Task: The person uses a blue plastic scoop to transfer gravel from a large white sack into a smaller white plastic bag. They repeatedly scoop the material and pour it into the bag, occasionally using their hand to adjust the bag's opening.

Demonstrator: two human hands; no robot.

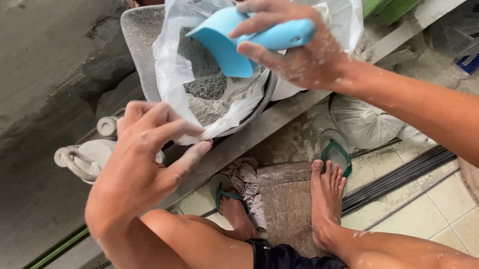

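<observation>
Right hand [296, 54]: grip clenched round the handle of a light blue plastic scoop [244, 38], thumb beneath, fingers wrapped over the top. Skin dusted with grey powder.

Left hand [145, 158]: thumb and forefinger pinch the near edge of a clear plastic bag [172, 60], drawing the rim toward the body; remaining fingers spread loose. Grip is a light pinch, not a fist.

Scoop: long axis runs roughly left–right across the view, handle end to the right, bowl end to the left and tipped downward into the bag's mouth. Bowl sits just above the grey powder [211, 94]; cannot tell whether it carries a load.

Bag: lines a round basin [262, 102], holds a mound of grey powder, darker in the middle, paler near the front. Basin rests on a dusty ledge [283, 117].

Judgement: step in hand is scooping or tipping powder inside the bag, bag mouth held open by the left pinch. Next move likely calls for keeping the bag edge taut and turning the wrist so the bowl stays within the opening; a slack rim could spill powder onto the ledge.

Surroundings: bare feet beside green sandals [336, 153], a worn wooden block [286, 204] between them, tiled floor [430, 205]; filled sacks [362, 123] under the ledge
</observation>
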